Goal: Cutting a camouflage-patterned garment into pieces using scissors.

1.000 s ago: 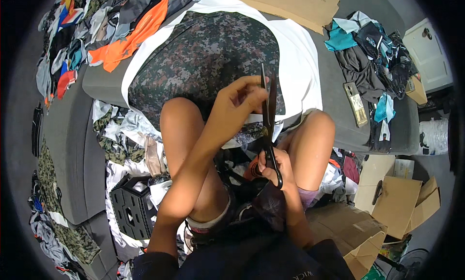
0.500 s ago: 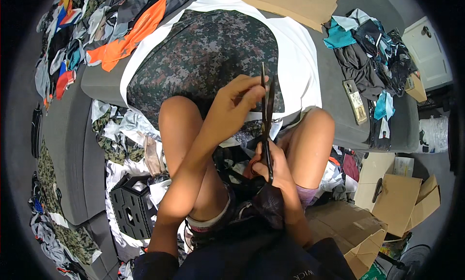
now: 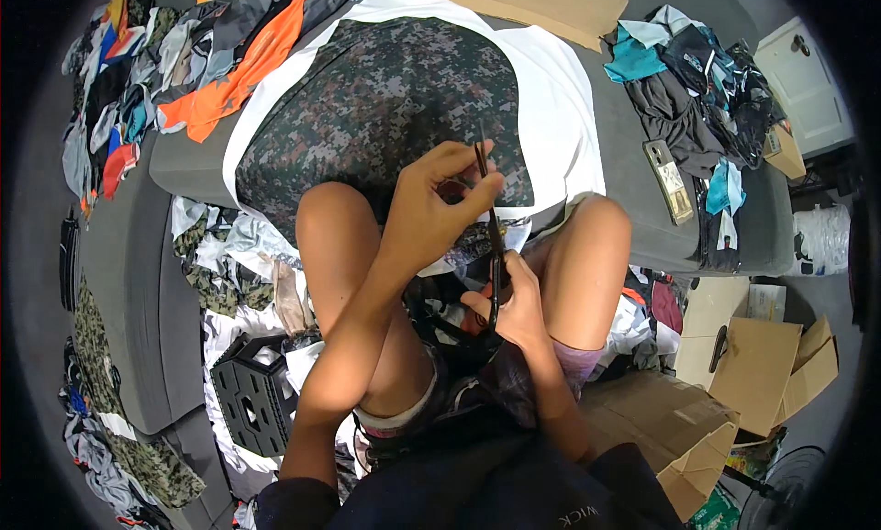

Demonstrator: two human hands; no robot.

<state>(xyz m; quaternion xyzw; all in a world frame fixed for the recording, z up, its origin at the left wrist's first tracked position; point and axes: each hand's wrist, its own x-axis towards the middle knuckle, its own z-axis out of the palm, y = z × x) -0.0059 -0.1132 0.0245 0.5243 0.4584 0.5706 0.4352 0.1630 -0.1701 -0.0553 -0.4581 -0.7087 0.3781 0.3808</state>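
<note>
My right hand (image 3: 512,301) grips the black handles of long scissors (image 3: 496,255), which point away from me between my raised knees, with the blades upward. My left hand (image 3: 440,195) is up at the blades, its thumb and fingers closed round them near the tips. Behind lies a dark digital-camouflage fabric piece (image 3: 376,80) with white border (image 3: 551,117), spread on a grey sofa. A small orange object, partly hidden, sits by my right hand.
Clothing and scraps (image 3: 220,62) pile at left, beneath the sofa and at right (image 3: 674,117), where a phone (image 3: 668,181) lies. Cardboard boxes (image 3: 752,374) fill the lower right. A black slatted plastic object (image 3: 248,392) is by my left leg; a white door (image 3: 798,89) stands far right.
My left hand has shifted slightly left and down along the blades, and my right hand has tilted the scissors, their tips moving left. The blades look narrower from this angle.
</note>
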